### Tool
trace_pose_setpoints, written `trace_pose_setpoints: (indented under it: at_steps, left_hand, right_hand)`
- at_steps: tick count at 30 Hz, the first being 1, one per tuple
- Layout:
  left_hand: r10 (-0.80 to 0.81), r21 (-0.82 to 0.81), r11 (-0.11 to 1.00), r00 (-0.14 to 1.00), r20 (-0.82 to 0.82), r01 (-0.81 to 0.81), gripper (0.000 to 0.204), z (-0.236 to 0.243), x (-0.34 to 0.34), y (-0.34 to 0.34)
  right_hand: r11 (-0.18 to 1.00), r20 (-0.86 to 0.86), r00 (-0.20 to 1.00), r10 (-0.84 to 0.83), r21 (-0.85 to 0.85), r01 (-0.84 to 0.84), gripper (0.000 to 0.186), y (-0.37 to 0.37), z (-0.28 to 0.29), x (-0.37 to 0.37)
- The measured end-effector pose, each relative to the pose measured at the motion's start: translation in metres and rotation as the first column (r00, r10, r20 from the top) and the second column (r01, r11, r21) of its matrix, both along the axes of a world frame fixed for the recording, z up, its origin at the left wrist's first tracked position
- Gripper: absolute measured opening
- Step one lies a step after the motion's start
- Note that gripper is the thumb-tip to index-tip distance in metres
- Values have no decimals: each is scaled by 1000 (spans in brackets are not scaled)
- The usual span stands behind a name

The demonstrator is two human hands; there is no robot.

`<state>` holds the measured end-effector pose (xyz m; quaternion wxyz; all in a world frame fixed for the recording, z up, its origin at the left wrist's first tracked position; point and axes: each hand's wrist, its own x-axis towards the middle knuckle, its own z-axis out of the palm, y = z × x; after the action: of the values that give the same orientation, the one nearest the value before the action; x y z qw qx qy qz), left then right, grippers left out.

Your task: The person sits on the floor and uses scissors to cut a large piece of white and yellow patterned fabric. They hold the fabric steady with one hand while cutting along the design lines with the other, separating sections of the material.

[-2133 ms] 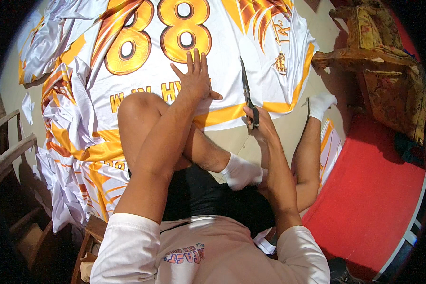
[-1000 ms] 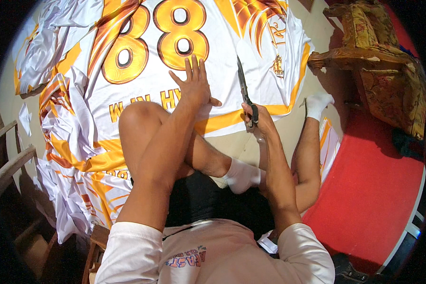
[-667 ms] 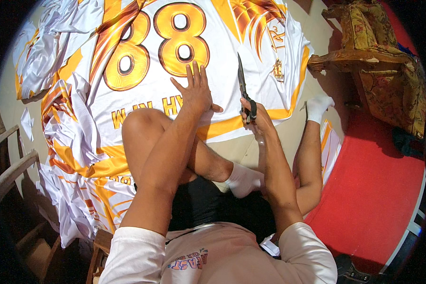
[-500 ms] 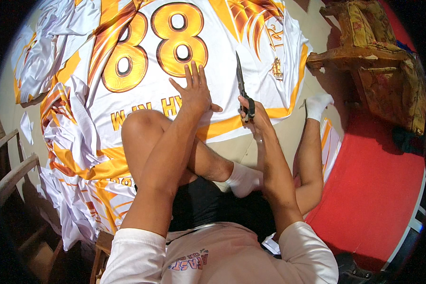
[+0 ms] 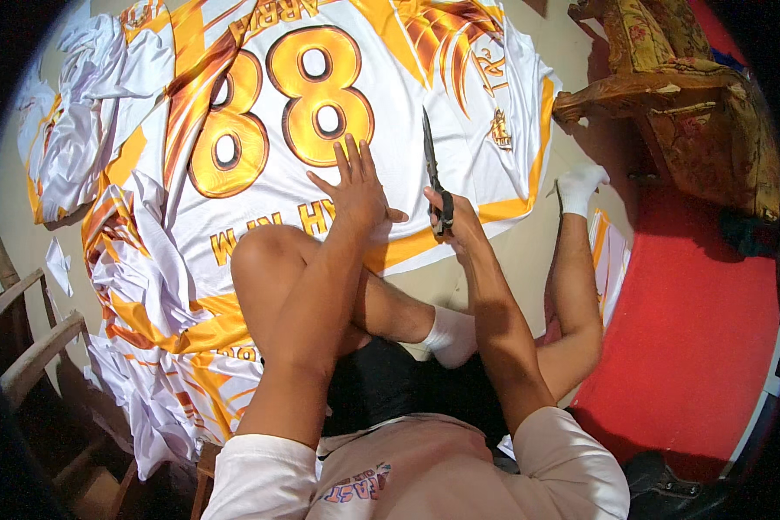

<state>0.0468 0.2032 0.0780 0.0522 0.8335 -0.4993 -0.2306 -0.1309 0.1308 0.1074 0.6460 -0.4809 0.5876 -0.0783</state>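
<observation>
A white and orange printed jersey fabric (image 5: 459, 95) with large orange numerals lies spread flat on the floor in front of me. My left hand (image 5: 355, 186) presses flat on it, fingers apart, just below the numerals. My right hand (image 5: 456, 224) grips a pair of dark scissors (image 5: 433, 178), blades pointing away from me over the fabric, right beside my left hand. I sit on the floor with my knees bent and white socks on both feet.
More white and orange fabric pieces (image 5: 139, 277) lie piled at my left. A wooden chair (image 5: 26, 347) stands at the lower left. A carved wooden seat with patterned cushion (image 5: 693, 104) stands at the upper right beside a red mat (image 5: 702, 329).
My right hand has moved the scissors slightly forward over the fabric. My left hand stays pressed flat in nearly the same spot.
</observation>
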Motion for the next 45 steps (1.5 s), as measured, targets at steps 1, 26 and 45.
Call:
trace_pose_setpoints:
  at_steps: [1,26,45]
  left_hand:
    - [3,-7,1000,1000,-1,-3,157,1,-1,1]
    - [-4,25,1000,1000,-21,4,156,1,-1,-2]
    - [184,-74,983,924,336,-169,123,-45,208,250]
  right_hand:
    - [1000,5,1000,-4,-3,4,41,0,4,2]
    - [980,-32,998,-47,-194,40,49,-8,-12,29]
    - [540,-650,737,-183,-693,-477,63,-66,-36,-187]
